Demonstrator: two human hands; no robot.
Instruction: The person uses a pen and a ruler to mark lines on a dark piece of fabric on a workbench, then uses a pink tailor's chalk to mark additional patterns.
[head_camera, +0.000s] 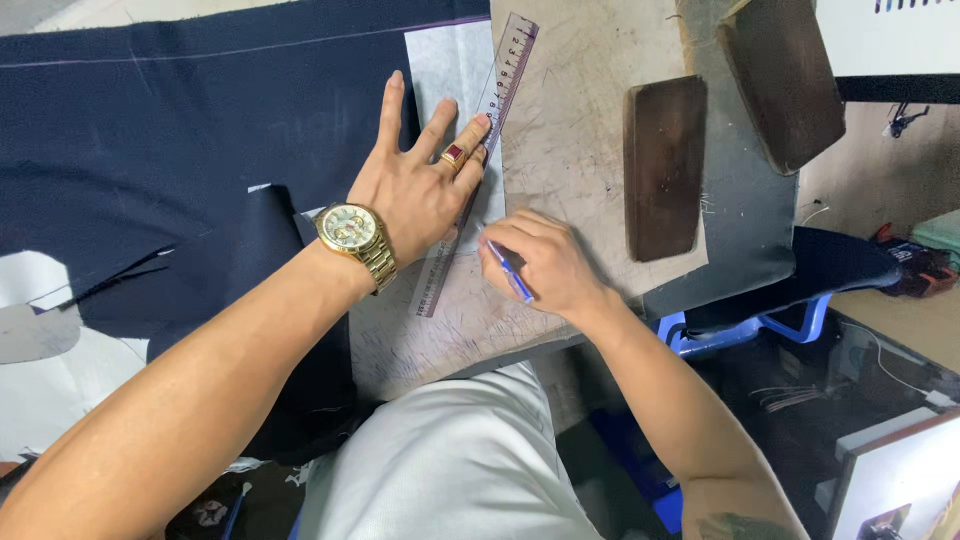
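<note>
At frame centre, the left hand (420, 180) lies flat with fingers spread, pinning a clear ruler (480, 150) over pale interfacing (455, 60) beside navy fabric (190, 130). The right hand (545, 265) is closed around a blue pen (510, 272), its tip at the ruler's edge. If the pressing fingers ease, the ruler could slide and skew the line.

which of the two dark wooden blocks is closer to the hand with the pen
The upright wooden block, left of the other. It stands just beyond the right hand; the tilted block lies farther off, toward the top right corner.
</note>
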